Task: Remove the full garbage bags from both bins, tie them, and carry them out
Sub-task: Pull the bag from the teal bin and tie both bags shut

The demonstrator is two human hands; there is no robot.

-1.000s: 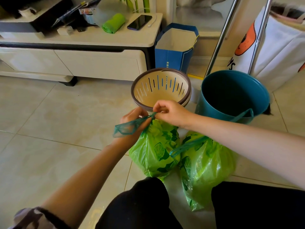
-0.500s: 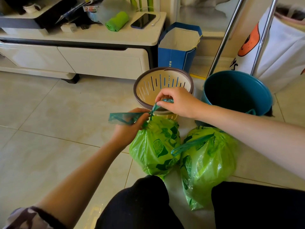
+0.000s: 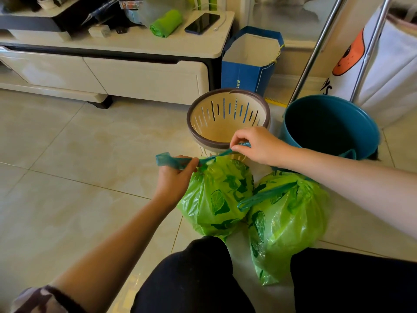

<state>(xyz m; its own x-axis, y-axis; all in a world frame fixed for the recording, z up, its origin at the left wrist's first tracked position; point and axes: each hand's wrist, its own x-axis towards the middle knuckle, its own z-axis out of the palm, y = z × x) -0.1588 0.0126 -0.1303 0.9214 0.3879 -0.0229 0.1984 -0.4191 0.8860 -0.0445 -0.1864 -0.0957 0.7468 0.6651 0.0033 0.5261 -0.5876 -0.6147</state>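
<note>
Glossy beige tile floor (image 3: 74, 177) — two green garbage bags touching at 6 o'clock: left bag (image 3: 216, 199), right bag (image 3: 286, 224). Left hand (image 3: 174, 175) grips one teal drawstring end (image 3: 171, 161), right hand (image 3: 255, 143) pinches the other, hands apart, string taut over the left bag. Slotted cream bin (image 3: 228, 118) at 12, teal bin (image 3: 329, 125) at 2 — both unlined. Low counter (image 3: 126, 62) at 11, phone (image 3: 202, 23) on top.

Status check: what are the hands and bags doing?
Left hand and right hand pulling drawstring ends. Left bag closing; right bag beside it. Nothing blocking.
</note>
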